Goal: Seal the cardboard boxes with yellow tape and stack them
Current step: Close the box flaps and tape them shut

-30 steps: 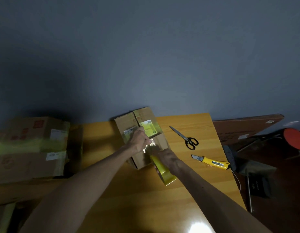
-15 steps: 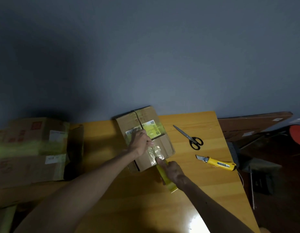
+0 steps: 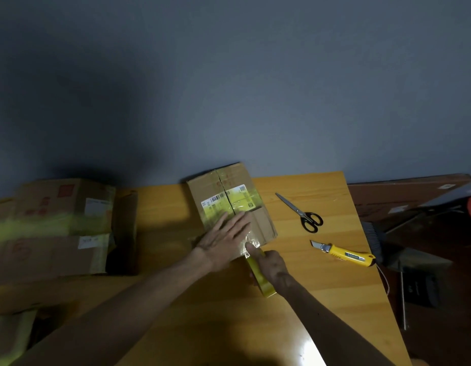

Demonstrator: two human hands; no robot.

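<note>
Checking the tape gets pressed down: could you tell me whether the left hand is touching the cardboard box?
Touching: the head view shows the left hand lying flat on top of the cardboard box.

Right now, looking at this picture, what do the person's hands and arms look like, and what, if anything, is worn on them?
The left hand and right hand are bare: no gloves, rings or watch show. Both arms are bare too, no sleeve in view down to the frame's edge. Dim light hides any fine marks.
</note>
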